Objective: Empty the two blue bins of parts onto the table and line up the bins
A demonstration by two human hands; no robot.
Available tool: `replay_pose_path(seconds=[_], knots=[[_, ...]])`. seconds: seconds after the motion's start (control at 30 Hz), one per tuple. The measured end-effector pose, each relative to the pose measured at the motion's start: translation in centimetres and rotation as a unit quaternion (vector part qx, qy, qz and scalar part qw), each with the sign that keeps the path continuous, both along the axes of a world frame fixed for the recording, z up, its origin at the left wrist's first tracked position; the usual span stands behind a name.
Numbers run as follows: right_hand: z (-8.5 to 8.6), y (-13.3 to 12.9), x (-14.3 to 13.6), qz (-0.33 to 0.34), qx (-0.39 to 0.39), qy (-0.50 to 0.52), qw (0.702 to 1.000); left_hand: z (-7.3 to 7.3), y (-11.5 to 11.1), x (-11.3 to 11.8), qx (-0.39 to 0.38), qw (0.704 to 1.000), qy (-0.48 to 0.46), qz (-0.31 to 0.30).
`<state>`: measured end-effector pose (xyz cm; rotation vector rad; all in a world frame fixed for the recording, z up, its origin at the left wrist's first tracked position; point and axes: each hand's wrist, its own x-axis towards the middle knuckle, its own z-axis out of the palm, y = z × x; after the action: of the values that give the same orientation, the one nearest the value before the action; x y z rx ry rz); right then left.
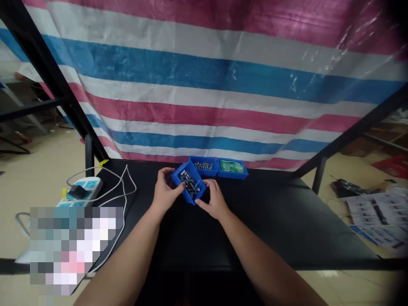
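Observation:
A small blue plastic bin (195, 196) with several shiny metal cylindrical parts (190, 183) inside is held between my two hands, turned at an angle. My left hand (166, 192) grips its left side, with the thumb over the near rim and the fingers around the far edge. At the right side, my right hand (215, 199) has its thumb and fingers on the bin's corner. Just behind stands a second blue bin (208, 172) with many small metal pieces. Beside that one, a third blue bin (234, 175) contains green-and-clear packets (232, 166).
A white power strip (92, 185) with a black plug and looping pale cables (123, 204) lies at the left of the black tabletop (264, 221). A blurred-out patch covers the near left. Striped sheeting (204, 76) hangs behind, between black frame posts (321, 159).

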<state>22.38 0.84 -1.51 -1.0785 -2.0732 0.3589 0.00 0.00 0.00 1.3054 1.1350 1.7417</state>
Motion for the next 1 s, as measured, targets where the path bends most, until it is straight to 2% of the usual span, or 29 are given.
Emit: replay_pose_path(seconds=[0.07, 0.2, 0.4, 0.53, 0.63, 0.73, 1.0], knots=[[-0.3, -0.5, -1.1, -0.016, -0.012, 0.032, 0.999, -0.3, -0.2, 0.7, -0.003, 1.000, 0.000, -0.018], [-1.0, -0.9, -2.2, -0.053, -0.065, 0.027, 0.996, -0.2, -0.8, 2.3, 0.024, 0.999, 0.020, -0.028], [-1.3, -0.1, -2.0, -0.045, -0.126, 0.034, 0.990, 0.4, -1.5, 4.2, 0.092, 0.990, 0.103, -0.018], [-1.2, 0.1, -2.0, -0.047, -0.137, 0.038, 0.989, -0.2, -1.3, 4.3, 0.056, 0.984, 0.169, -0.023], [-1.1, 0.1, -2.0, -0.053, -0.149, 0.030, 0.987, -1.1, -1.0, 4.1, 0.007, 0.972, 0.227, -0.055], [-1.0, 0.0, -2.0, -0.064, -0.155, 0.031, 0.985, -1.8, -0.8, 4.1, -0.023, 0.968, 0.235, -0.082], [-1.1, 0.1, -2.4, -0.073, -0.148, 0.032, 0.986, -2.1, -0.6, 4.3, 0.015, 0.964, 0.256, -0.076]])
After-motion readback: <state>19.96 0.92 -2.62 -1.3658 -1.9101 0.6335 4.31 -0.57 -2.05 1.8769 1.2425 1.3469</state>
